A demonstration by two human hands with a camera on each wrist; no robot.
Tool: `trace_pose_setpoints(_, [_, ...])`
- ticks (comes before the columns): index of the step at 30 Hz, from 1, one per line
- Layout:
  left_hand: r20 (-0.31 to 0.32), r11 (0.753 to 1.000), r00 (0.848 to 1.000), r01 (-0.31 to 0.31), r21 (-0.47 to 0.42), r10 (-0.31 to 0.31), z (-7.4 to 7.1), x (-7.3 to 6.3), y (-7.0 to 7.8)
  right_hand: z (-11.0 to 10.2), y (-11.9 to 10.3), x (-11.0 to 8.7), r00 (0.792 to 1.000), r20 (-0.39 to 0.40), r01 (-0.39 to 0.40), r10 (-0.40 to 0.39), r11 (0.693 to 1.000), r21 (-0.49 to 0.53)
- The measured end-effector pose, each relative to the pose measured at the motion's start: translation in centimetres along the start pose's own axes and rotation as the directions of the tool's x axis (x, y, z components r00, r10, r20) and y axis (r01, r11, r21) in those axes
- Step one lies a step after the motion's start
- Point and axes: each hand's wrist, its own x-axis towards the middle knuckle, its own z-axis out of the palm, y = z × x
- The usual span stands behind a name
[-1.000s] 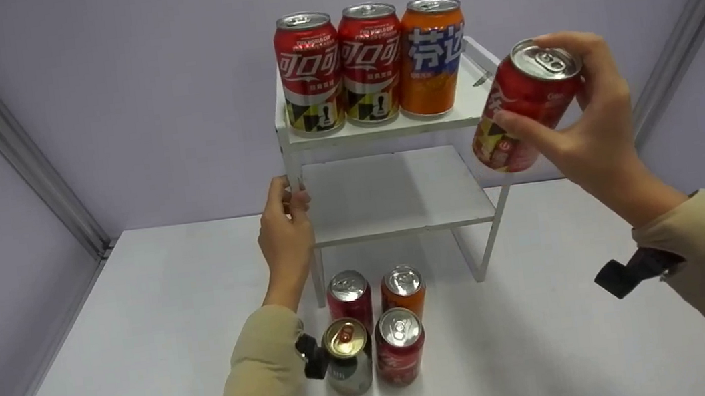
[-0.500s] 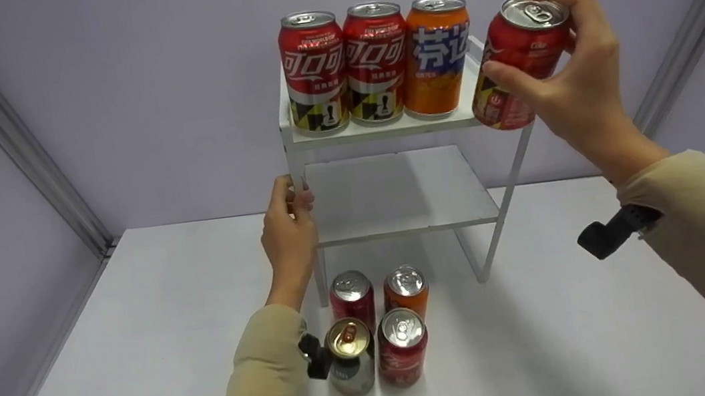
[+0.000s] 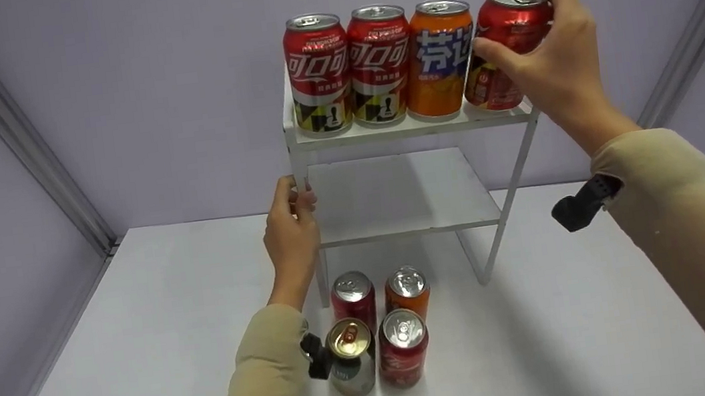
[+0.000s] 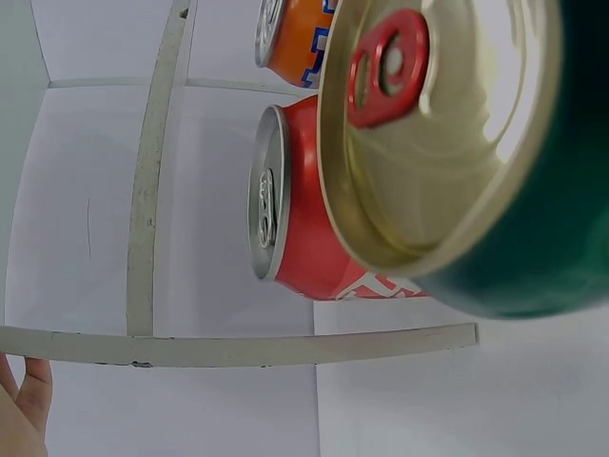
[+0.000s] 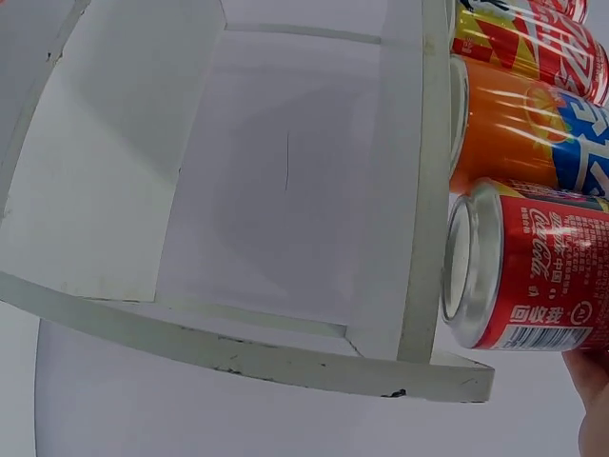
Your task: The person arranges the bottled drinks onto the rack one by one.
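Note:
My right hand (image 3: pixel 554 59) grips a red Coca-Cola can (image 3: pixel 515 30) at the right end of the white rack's top shelf (image 3: pixel 411 129). The can leans slightly, its base close to the shelf; whether it touches, I cannot tell. In the right wrist view the can's (image 5: pixel 542 276) silver base faces the shelf edge. Left of it stand an orange Fanta can (image 3: pixel 440 66) and two red Coca-Cola cans (image 3: pixel 382 66), upright in a row. My left hand (image 3: pixel 291 232) holds the rack's left front post (image 3: pixel 298 164), with some fingers hidden behind it.
Several cans stand on the white table (image 3: pixel 191 312) before the rack: a dark red can (image 3: pixel 352 295), an orange can (image 3: pixel 407 289), a green-and-silver can with gold top (image 3: pixel 352 366) and a red can (image 3: pixel 404 353). The middle shelf (image 3: pixel 399 192) lies below the top one.
My right hand has carried the red can up, then left and down to the top shelf beside the Fanta can, and the can has become more upright. My left hand keeps its hold.

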Motion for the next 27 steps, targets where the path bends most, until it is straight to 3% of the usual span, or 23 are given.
trace_pose_setpoints(7, [-0.016,1.0,1.0,-0.018,0.003,0.018,0.1,-0.1,-0.1,0.4,0.7,0.1,0.998,0.057,-0.029,0.033,0.997,-0.065])
trace_pose_setpoints(18, [-0.017,1.0,1.0,-0.013,-0.005,0.013,0.1,0.1,-0.1,0.2,1.4,0.1,0.993,0.119,0.008,0.003,0.995,-0.097])
trace_pose_setpoints(24, [-0.015,1.0,1.0,-0.014,0.003,0.014,0.2,0.1,-0.1,-0.6,1.4,0.2,0.975,0.221,0.006,0.02,0.993,-0.115])
trace_pose_setpoints(27, [-0.015,1.0,1.0,-0.017,0.001,0.017,0.1,0.1,-0.1,-1.2,0.9,0.6,0.967,0.256,0.048,-0.009,0.988,-0.146])
